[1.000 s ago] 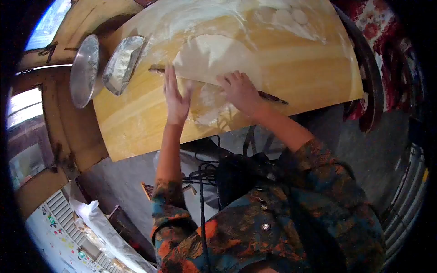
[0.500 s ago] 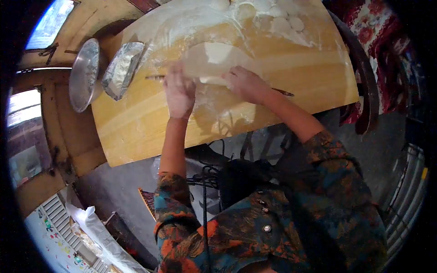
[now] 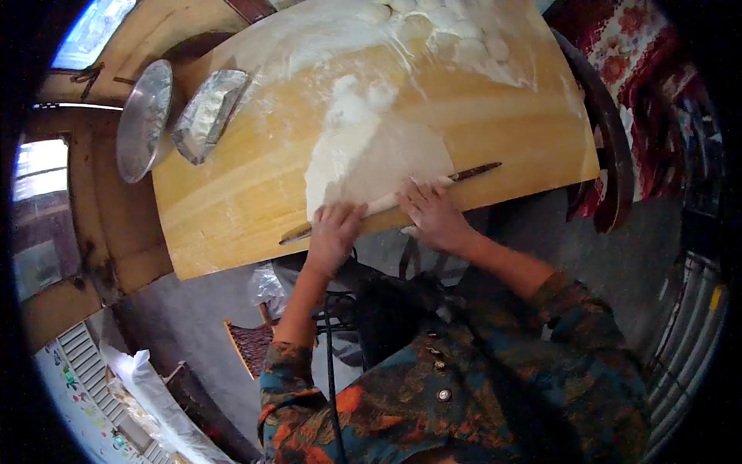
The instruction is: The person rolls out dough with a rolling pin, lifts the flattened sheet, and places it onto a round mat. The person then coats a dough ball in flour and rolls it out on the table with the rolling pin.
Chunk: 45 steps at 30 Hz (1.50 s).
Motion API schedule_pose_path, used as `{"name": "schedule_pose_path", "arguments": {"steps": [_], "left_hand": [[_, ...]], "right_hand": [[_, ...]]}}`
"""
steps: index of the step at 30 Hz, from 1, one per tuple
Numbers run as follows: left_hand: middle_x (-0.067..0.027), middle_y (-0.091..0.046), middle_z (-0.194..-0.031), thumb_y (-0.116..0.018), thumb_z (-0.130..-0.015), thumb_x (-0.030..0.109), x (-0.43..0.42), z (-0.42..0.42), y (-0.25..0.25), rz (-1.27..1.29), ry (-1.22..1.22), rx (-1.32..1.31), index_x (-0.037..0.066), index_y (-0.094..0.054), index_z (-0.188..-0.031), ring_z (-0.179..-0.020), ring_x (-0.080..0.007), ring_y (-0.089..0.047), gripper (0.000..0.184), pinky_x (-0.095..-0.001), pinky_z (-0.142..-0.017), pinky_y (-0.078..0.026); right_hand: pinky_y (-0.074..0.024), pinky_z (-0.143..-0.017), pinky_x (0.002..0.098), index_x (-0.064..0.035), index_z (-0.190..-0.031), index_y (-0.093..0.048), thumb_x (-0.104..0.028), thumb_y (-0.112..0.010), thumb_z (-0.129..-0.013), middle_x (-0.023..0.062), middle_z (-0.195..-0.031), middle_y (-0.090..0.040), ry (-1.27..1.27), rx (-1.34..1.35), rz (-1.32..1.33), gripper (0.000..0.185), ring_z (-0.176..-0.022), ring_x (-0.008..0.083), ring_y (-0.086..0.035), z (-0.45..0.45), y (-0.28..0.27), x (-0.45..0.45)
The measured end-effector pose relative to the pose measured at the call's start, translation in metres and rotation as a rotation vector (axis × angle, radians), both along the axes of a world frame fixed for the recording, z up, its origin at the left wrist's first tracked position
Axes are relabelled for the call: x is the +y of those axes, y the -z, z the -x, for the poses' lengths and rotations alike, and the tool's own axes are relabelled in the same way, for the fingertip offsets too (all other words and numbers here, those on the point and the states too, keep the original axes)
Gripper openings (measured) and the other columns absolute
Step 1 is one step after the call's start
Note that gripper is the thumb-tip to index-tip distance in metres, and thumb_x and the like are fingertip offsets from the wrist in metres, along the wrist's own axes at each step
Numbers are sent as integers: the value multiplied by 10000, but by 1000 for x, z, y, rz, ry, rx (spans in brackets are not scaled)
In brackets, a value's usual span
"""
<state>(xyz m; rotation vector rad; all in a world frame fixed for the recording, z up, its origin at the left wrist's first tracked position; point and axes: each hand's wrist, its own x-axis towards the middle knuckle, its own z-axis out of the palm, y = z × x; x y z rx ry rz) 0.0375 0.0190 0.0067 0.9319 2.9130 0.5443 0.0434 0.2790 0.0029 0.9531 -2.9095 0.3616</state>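
Note:
A thin, pale sheet of dough (image 3: 410,151) lies on the wooden board, its near edge wrapped round a slim, dark rolling pin (image 3: 478,170). Both tapered ends of the pin stick out past the dough. My left hand (image 3: 337,232) is closed over the wrapped pin towards its left end, close to the board's front edge. Further right, my right hand (image 3: 434,215) curls over the same pin, with a gap of dough between the hands. Loose white flour (image 3: 352,104) is heaped against the far side of the sheet.
The floured wooden board (image 3: 232,209) ends just in front of me. Several dough balls (image 3: 471,50) sit at its far right. On the left are an open foil-like bag (image 3: 207,116) and a tilted metal bowl (image 3: 144,120). A red patterned cloth (image 3: 618,46) hangs at the right.
Both hands have come towards me with the rolling pin, down to the board's front edge. The dough sheet now stretches nearer to me, and a flour heap shows behind it.

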Motion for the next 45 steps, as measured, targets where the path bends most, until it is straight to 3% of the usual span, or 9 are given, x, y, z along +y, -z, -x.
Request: {"name": "schedule_pose_path", "arguments": {"steps": [10, 16, 20, 25, 28, 30, 33, 36, 45], "left_hand": [[-180, -316, -1499, -595, -857, 268, 20, 21, -4, 49, -231, -109, 39, -311, -1450, -1395, -354, -272, 696, -527, -1146, -137], [-163, -270, -1525, -626, -837, 359, 21, 146, 7, 158, -461, 150, 39, -265, -1468, -1430, -316, -202, 795, -514, -1155, -119], [-167, -241, -1538, -622, -827, 375, 12, 99, 2, 136, -304, -11, 12, -238, -1471, -1432, -324, -192, 833, -514, -1158, -99], [-168, -276, -1526, -609, -832, 375, -1, 35, 4, 75, -227, -186, 47, -313, -1456, -1428, -343, -212, 765, -533, -1145, -134], [-188, -317, -1499, -498, -935, 352, -31, 158, 36, 76, -279, 261, 50, -348, -1439, -1417, -334, -242, 606, -528, -1136, -155], [-192, -395, -1436, -467, -961, 322, -32, 234, 5, -104, -559, 252, 67, -395, -1406, -1363, -329, -329, 518, -526, -1107, -210], [-169, -475, -1342, -482, -954, 323, -59, 253, -16, -92, -455, 145, 83, -440, -1359, -1274, -328, -415, 473, -516, -1074, -258], [-146, -516, -1266, -504, -943, 325, -80, 252, 20, 105, -458, 209, 89, -467, -1319, -1205, -324, -460, 445, -502, -1051, -288], [-150, -508, -1258, -564, -902, 337, -84, 187, 20, 201, -538, 159, 71, -470, -1309, -1214, -314, -457, 496, -485, -1066, -292]], "right_hand": [[-193, -1125, 528, -5, -1392, -389, -380, -597, -834, 188, -1455, -367, 81, -131, -169, 704, -1378, 347, -287, 61, -10, 7], [-189, -1130, 540, 0, -1413, -363, -333, -621, -815, 218, -1466, -335, 294, 56, 55, 731, -1366, 371, -299, 184, 14, -17], [-206, -1125, 527, -34, -1418, -376, -360, -626, -809, 196, -1467, -348, 104, -115, -149, 735, -1348, 371, -324, 139, -7, 9], [-259, -1097, 518, -12, -1370, -435, -318, -580, -843, 198, -1465, -350, 11, -235, -156, 626, -1328, 350, -360, 95, 9, 21], [-277, -1077, 529, -13, -1297, -480, -312, -636, -811, 168, -1339, -487, 113, 0, -321, 591, -1249, 333, -454, 203, 4, -2], [-335, -1043, 484, -23, -1304, -467, -270, -591, -864, 167, -1322, -501, 320, 320, 102, 519, -1183, 324, -504, 274, 10, 3], [-365, -1018, 448, -39, -1322, -450, -290, -589, -880, 168, -1295, -512, 316, -62, 93, 527, -1192, 318, -494, 294, -31, 21], [-356, -1024, 449, -54, -1329, -446, -284, -596, -876, 167, -1281, -515, 238, 126, -90, 530, -1202, 311, -481, 297, 2, 39], [-339, -1018, 474, -18, -1274, -482, -247, -595, -846, 150, -1198, -531, 267, -3, -140, 499, -1165, 319, -473, 250, -2, 54]]}}
